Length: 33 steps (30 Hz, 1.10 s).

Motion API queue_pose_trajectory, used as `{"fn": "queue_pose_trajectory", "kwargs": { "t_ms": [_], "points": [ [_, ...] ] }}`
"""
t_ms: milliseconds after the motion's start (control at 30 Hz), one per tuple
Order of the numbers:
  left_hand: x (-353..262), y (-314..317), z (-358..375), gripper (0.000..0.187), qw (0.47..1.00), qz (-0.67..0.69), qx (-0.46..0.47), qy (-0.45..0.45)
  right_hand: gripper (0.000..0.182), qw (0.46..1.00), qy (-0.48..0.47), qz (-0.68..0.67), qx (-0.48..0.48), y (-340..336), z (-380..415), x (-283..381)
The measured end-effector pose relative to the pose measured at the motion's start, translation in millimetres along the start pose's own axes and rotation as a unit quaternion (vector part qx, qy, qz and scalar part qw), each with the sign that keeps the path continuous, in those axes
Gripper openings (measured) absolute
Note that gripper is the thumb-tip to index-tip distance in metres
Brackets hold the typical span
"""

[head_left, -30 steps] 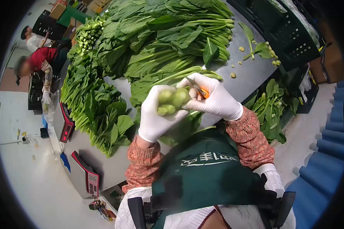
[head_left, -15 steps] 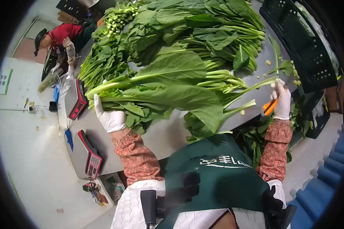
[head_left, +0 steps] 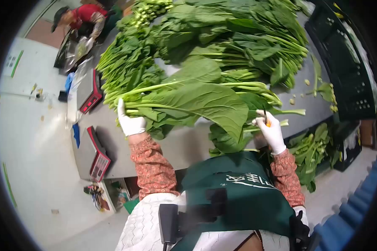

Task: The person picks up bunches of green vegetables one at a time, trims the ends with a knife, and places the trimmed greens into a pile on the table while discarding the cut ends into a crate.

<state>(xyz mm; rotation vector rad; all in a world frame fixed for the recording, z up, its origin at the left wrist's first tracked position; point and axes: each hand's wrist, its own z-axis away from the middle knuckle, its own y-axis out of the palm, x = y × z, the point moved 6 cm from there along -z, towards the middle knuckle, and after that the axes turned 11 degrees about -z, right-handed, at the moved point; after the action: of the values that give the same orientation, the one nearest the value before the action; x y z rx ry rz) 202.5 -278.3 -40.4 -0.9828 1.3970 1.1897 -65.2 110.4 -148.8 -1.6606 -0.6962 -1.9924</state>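
Note:
My left hand (head_left: pixel 131 121), white-gloved, is closed around the stem ends of a bunch of leafy greens (head_left: pixel 196 102). Its broad leaves spread to the right over the table, one large leaf on top. In my right hand (head_left: pixel 272 133), also gloved, is a small orange-handled knife (head_left: pixel 268 123) with a thin dark blade pointing up. That hand is close to the leaf tips and to cut stems (head_left: pixel 295 111) that stick out to the right. My right fingers partly cover the handle.
More greens (head_left: pixel 238 25) are heaped across the back of the metal table (head_left: pixel 171 150). Two red scales (head_left: pixel 98 157) stand at the left. Dark crates (head_left: pixel 343 71) line the right side, with trimmings (head_left: pixel 310 154) below. A co-worker (head_left: pixel 86 19) bends over bags at the far left.
My right hand has moved left with the knife, away from the stem end it was touching, towards the leaf tips. My left hand keeps its hold on the greens. The view has shifted slightly.

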Motion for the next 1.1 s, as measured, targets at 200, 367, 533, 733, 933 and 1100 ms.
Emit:
{"fn": "queue_pose_trajectory", "kwargs": {
  "t_ms": [200, 367, 533, 733, 933, 1100],
  "points": [
    [4.8, -28.1, 2.8, 0.034, 0.964, 0.213, -0.043, -0.152, 0.032, 0.992, 0.091, 0.078, 0.035, 16.0, 6.6, -32.3],
    [5.2, -85.5, 6.5, 0.036, 0.968, 0.199, -0.054, -0.141, 0.028, 0.989, 0.087, 0.114, 0.035, 1.6, 2.8, -79.1],
    [-1.7, -149.8, 13.8, 0.033, 0.963, 0.179, -0.134, -0.148, 0.026, 0.984, 0.134, 0.115, 0.008, 7.1, 2.6, -66.7],
    [-28.9, -165.2, -49.5, 0.038, 0.969, 0.195, -0.136, -0.069, 0.021, 0.981, 0.162, 0.107, 0.000, 3.0, -2.2, -75.3],
    [32.7, -181.2, -126.7, 0.033, 0.945, 0.210, -0.166, -0.187, 0.020, 0.978, 0.179, 0.102, -0.009, 6.1, 0.9, -69.3],
    [66.3, -186.6, -98.6, 0.056, 0.911, 0.170, -0.254, -0.277, 0.022, 0.980, 0.117, 0.164, -0.003, 13.4, 4.8, -58.5]
  ]
}}
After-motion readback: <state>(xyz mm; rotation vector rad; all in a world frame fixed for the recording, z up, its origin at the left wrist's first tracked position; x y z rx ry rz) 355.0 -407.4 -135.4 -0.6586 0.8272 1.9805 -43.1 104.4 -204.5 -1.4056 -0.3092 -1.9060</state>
